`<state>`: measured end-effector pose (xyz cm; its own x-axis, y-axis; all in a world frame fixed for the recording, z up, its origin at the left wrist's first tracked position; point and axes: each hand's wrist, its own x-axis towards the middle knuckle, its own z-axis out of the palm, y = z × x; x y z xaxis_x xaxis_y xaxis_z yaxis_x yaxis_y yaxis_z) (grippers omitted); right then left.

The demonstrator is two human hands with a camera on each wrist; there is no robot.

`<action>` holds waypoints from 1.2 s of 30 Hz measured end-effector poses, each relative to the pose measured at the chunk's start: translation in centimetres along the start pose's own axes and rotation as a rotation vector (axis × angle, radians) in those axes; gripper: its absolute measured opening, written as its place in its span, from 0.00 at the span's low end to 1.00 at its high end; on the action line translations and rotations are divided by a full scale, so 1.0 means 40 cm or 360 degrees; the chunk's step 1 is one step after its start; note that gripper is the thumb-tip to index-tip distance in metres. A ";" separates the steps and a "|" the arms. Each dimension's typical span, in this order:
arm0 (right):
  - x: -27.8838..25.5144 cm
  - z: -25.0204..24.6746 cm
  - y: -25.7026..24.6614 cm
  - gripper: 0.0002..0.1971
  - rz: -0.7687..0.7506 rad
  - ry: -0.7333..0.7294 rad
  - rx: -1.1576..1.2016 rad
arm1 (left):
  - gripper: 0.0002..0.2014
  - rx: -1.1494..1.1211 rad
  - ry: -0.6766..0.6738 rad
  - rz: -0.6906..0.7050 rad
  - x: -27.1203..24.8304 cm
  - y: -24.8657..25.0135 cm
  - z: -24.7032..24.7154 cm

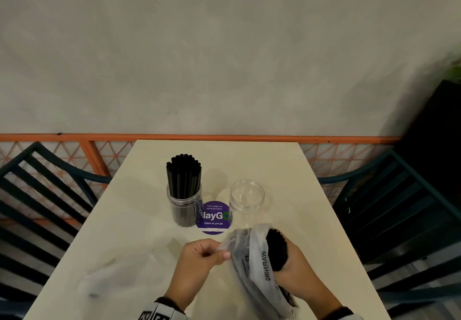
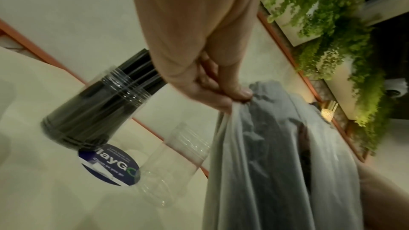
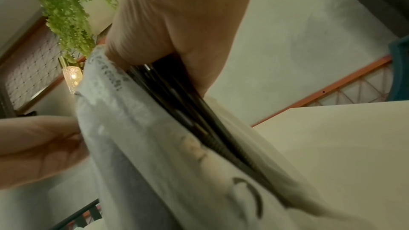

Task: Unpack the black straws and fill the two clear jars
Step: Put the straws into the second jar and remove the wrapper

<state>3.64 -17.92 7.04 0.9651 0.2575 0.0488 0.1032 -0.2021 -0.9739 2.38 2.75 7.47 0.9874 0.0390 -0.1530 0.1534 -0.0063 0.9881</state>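
Note:
A clear jar packed with black straws (image 1: 184,190) (image 2: 97,111) stands on the table left of centre. An empty clear jar (image 1: 246,201) (image 2: 175,160) stands to its right. My left hand (image 1: 207,255) (image 2: 219,93) pinches the rim of a translucent plastic bag (image 1: 252,267) (image 2: 265,163) (image 3: 155,146) printed WARNING. My right hand (image 1: 296,267) (image 3: 177,32) grips a bundle of black straws (image 1: 275,247) (image 3: 188,107) that sticks out of the bag's mouth. The bag's lower end hangs near the table's front edge.
A purple round sticker (image 1: 214,217) (image 2: 110,165) lies on the cream table (image 1: 124,245) between the jars. Another crumpled clear bag (image 1: 112,277) lies front left. Dark slatted chairs (image 1: 37,207) (image 1: 404,215) flank the table; a wall with an orange rail (image 1: 199,137) runs behind.

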 end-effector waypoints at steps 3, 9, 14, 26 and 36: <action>0.006 0.010 -0.009 0.25 -0.0010 -0.0043 -0.0050 | 0.13 0.0072 0.0024 0.0032 0.004 0.002 0.017; 0.009 0.008 0.005 0.21 0.0077 0.0132 0.0204 | 0.04 0.0036 -0.0140 0.0075 0.005 0.008 0.038; -0.005 0.005 0.006 0.17 0.0065 0.0149 0.0292 | 0.12 -0.0152 0.0012 0.0057 0.017 -0.002 0.030; -0.007 0.016 -0.001 0.32 -0.0028 0.0066 0.0200 | 0.09 0.0006 -0.0135 -0.0033 0.018 -0.003 0.039; -0.013 0.038 -0.003 0.36 -0.0068 0.0172 0.0087 | 0.09 -0.0114 -0.0239 0.0016 0.012 0.003 0.031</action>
<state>2.77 -16.58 6.80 0.9807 0.1606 0.1113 0.1344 -0.1408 -0.9809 2.90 1.54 7.50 0.9843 -0.1105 -0.1378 0.1455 0.0657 0.9872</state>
